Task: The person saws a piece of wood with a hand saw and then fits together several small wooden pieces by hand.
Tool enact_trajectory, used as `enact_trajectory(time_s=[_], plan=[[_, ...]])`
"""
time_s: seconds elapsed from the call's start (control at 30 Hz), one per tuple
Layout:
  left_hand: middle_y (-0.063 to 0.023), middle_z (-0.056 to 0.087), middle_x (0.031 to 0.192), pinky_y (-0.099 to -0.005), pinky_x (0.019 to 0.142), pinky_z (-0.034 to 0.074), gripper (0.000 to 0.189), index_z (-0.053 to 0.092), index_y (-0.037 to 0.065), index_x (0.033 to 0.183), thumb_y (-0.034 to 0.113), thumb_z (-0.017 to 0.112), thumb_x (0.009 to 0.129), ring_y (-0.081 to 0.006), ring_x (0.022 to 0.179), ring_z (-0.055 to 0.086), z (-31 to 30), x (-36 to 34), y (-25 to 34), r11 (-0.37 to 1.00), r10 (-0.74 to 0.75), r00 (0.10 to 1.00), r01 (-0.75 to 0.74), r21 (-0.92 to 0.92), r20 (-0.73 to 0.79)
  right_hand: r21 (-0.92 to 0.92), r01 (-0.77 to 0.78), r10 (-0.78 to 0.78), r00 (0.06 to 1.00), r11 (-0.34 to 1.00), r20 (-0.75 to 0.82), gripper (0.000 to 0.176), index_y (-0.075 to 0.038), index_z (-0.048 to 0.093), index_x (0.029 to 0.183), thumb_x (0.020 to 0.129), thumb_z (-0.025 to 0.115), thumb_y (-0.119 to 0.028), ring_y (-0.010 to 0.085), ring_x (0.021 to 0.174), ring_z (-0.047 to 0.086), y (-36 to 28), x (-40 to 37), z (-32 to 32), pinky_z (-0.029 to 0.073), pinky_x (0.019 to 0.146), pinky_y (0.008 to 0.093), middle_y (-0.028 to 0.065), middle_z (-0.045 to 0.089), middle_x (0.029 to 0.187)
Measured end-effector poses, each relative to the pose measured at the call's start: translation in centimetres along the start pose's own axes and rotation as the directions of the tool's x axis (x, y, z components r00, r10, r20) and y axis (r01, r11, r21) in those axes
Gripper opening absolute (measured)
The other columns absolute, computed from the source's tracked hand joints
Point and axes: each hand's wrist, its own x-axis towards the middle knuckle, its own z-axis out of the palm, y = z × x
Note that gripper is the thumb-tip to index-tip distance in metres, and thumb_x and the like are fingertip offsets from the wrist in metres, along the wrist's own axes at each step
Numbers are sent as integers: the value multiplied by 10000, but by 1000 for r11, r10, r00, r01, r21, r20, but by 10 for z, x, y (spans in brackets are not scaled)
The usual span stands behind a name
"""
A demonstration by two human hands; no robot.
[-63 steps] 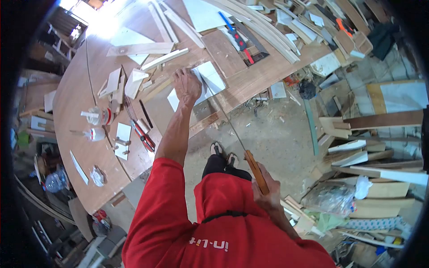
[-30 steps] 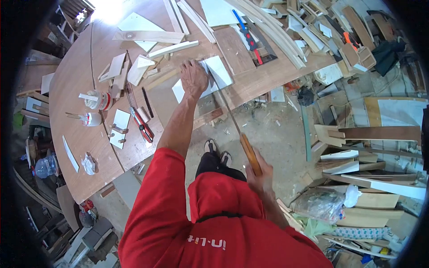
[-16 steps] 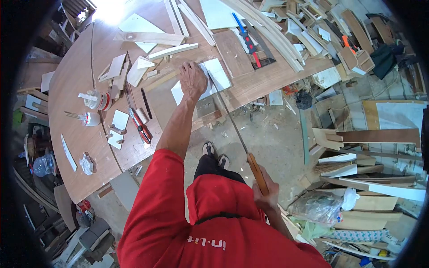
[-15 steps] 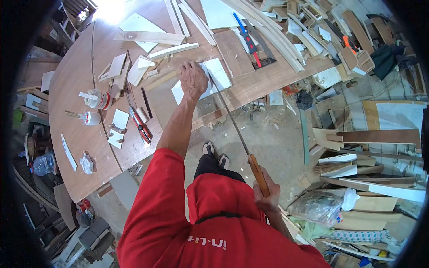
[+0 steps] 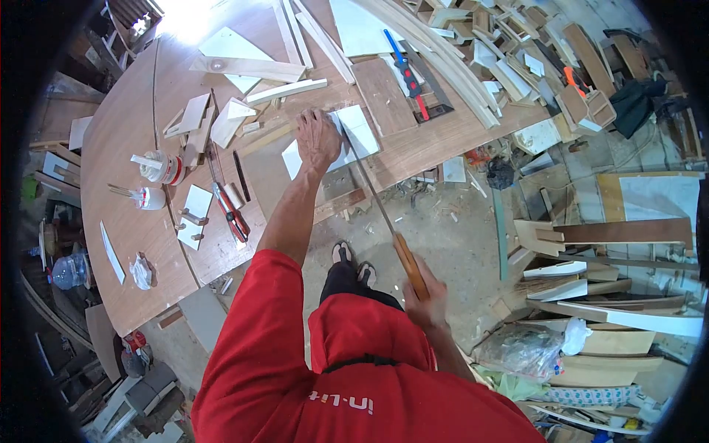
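A white board (image 5: 360, 131) lies at the table's edge. My left hand (image 5: 318, 140) presses down on it, its fingers bent over the surface. My right hand (image 5: 427, 297) is wrapped round the wooden handle of a handsaw (image 5: 378, 203). The long thin blade reaches up to the board, just right of my left hand, and its tip end meets the white surface. A red and black tool (image 5: 233, 213) lies on the table left of my left forearm. Beyond the board to the right rests a blue and red tool (image 5: 408, 75).
The wooden table (image 5: 125, 177) carries white offcuts (image 5: 233, 118), long strips (image 5: 321, 37) and a white jar (image 5: 151, 197). Wood scraps (image 5: 509, 66) are heaped at upper right. Boards (image 5: 628, 233) and a plastic bag (image 5: 521, 348) lie at right. My feet stand on the floor.
My right hand and the saw handle have moved up and slightly left, towards the table. My left hand stays on the board.
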Motion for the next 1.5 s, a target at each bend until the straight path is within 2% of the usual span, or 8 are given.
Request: enact_trajectory(time_s=[0.23,0.3,0.73,0.8,1.0,1.1,1.23,1.5], plan=[[-203,530,1146,-453,944,410,304,560,3,1099,217,509,889,-360,1124,462,7,2,-6,999,-20,1000,20,-39,0,-49,-223,228,962,974,148,532,-30,511,1354,825,560,8,144,630,606,-9,-27,-26,502,618,281,171,683,1031],[-212,528,1157,-452,958,402,309,556,-10,1099,202,514,878,-368,1123,462,17,3,-12,998,55,998,-55,-7,-14,-36,-44,45,999,998,19,539,-39,513,1352,819,585,-5,154,618,601,6,-38,-21,498,594,289,173,682,986],[-228,540,1049,-456,960,375,288,562,-25,1036,226,433,976,-380,1045,489,6,5,-10,994,102,995,-102,35,-16,76,48,-45,998,996,-37,581,-43,499,1356,785,597,-5,325,716,700,7,-30,-12,551,623,342,177,687,986],[-228,542,1048,-456,960,373,283,559,-26,1043,222,452,957,-380,1046,488,2,2,-10,991,136,990,-135,21,-33,69,-107,102,992,992,67,585,-69,500,1358,785,607,-15,365,1059,641,1,7,1,570,807,373,200,619,1235],[-229,542,1059,-458,956,379,276,555,-31,1052,197,485,914,-384,1053,487,0,1,-7,992,129,991,-128,19,-45,82,-56,51,997,995,54,607,-64,489,1367,778,634,-36,376,1030,648,15,1,14,545,858,423,191,630,1225],[-231,540,1069,-462,947,390,277,555,-33,1054,198,487,918,-388,1060,488,-5,-2,-5,996,91,995,-90,10,-35,99,-4,4,1000,995,-4,551,-48,525,1334,793,619,0,240,621,675,14,-38,-12,524,575,302,152,686,909],[-234,539,1076,-467,945,400,283,559,-31,1054,215,486,937,-387,1058,494,2,2,-8,997,80,996,-79,28,-34,-108,-15,15,1000,994,6,511,-46,546,1308,804,612,4,209,678,690,5,-77,-41,512,600,273,146,690,956],[-231,568,1052,-471,946,403,283,566,-32,1084,198,496,935,-385,1058,510,-4,8,-16,991,130,991,-131,-14,-32,124,-67,78,993,990,-84,522,-24,538,1332,823,640,19,134,684,650,7,-76,-48,508,634,258,139,700,992]])
